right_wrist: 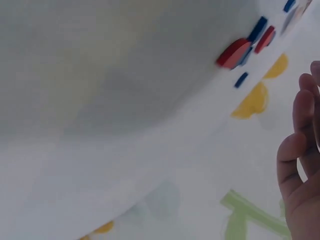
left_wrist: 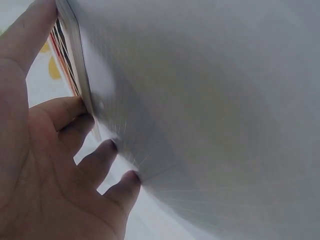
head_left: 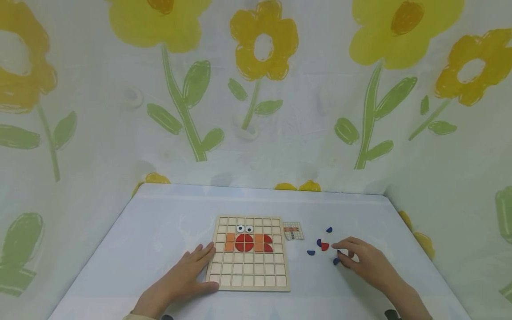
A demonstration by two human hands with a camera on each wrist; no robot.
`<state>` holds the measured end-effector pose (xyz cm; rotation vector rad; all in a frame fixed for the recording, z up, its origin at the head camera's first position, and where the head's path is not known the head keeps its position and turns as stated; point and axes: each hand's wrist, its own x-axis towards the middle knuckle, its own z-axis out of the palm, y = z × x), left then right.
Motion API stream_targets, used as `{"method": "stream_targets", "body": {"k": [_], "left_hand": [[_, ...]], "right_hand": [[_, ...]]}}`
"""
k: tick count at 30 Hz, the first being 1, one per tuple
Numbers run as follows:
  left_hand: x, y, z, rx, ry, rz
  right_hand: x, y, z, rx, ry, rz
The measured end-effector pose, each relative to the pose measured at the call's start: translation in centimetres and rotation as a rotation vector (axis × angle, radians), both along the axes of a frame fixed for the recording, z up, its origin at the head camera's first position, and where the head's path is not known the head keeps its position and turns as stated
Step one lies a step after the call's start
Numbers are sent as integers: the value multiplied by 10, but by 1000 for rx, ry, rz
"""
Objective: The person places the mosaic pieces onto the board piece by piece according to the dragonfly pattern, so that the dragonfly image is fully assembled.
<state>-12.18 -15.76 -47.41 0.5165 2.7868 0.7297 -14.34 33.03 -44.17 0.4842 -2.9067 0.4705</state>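
Board [head_left: 259,269] sits on the desk [head_left: 136,240], maybe half done: eyes [head_left: 240,229], orange bits [head_left: 230,242] and red bits [head_left: 249,240] are in; blue bits [head_left: 311,253] and a loose red bit [head_left: 325,246], right of it, seem left. Left hand [head_left: 188,271], fingers loose, touches its left edge; I can't tell if the right hand [head_left: 365,258] pinches anything.

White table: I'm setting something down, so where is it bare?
Bare: left, between the left edge of the table and the left hand; and behind the wooden grid board, up to the far edge. Crowded: between board and right hand, where the picture card, blue pieces and a red piece lie.
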Motion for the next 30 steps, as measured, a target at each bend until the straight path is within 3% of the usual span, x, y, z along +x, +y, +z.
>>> {"method": "stream_targets", "body": {"k": [12,21,30], "left_hand": [[0,0,-1,-11,2,-3],[1,1,3,-22,-30,19],[1,2,3,-24,-7,19]], "right_hand": [[1,33,-8,118,-51,13],[-4,34,-23,122,-134,-3],[-1,24,-18,125,-193,-31]]}}
